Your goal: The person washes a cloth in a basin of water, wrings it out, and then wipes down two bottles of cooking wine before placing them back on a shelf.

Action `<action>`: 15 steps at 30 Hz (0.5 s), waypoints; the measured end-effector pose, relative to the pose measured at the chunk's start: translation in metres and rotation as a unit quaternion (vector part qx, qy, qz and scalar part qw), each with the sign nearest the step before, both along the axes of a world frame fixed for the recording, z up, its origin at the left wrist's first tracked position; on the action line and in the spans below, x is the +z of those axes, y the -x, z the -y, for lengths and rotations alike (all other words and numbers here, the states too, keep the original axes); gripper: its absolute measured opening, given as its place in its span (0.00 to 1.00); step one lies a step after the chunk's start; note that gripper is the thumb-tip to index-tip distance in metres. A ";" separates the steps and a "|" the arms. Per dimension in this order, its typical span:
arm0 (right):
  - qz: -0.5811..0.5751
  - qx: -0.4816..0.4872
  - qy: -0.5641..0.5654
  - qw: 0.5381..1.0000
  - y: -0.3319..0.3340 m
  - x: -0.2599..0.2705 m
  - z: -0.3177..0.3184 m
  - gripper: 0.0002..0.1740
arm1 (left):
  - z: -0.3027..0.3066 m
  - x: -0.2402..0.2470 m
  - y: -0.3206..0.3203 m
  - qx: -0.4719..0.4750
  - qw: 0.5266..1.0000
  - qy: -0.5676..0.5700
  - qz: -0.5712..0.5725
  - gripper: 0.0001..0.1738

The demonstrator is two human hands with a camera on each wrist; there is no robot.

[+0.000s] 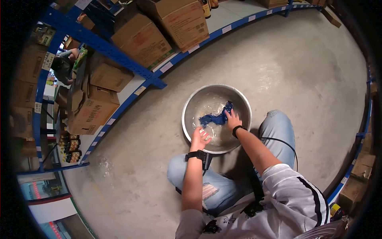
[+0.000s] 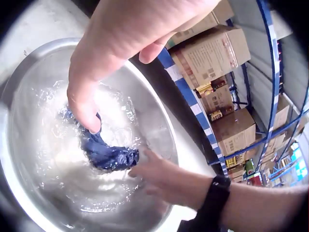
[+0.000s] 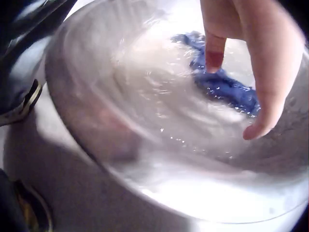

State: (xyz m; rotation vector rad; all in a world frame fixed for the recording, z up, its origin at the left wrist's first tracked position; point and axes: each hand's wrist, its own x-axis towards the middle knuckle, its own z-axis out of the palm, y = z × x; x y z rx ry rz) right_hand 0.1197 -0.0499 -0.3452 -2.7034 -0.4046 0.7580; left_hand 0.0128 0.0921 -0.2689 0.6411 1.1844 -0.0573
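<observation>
A concrete floor is spread beneath everything, and blue shelving is set beyond the fingers and to their left. Cardboard boxes are carried by it, well apart from both hands, and dark bottles are lined up on a lower shelf, far to the left of the left fingers. A metal basin is placed on the floor under the fingers, and it is flanked by 2 denim-covered knees, 1 near each forearm. A black cable is draped over the right knee, outside the basin.

Shallow water is held in the basin, its surface rippled and bright with glare. A wet blue cloth is immersed in it, bunched lengthwise, with 1 end directly under the right fingers. That end is touched by the right hand, whose fingers are kept apart and pointed down. The left hand is held low over the near side of the basin, its fingers loosely bent and slightly apart; whether the cloth is touched by them cannot be told. In the left wrist view, part of the cloth is hidden by the left thumb. Each wrist is circled by 1 black strap.
</observation>
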 end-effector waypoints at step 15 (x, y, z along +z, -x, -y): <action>-0.194 0.292 0.157 0.923 0.004 -0.001 -0.012 0.24 | 0.006 -0.009 0.009 -0.040 0.999 -0.026 -0.018 0.25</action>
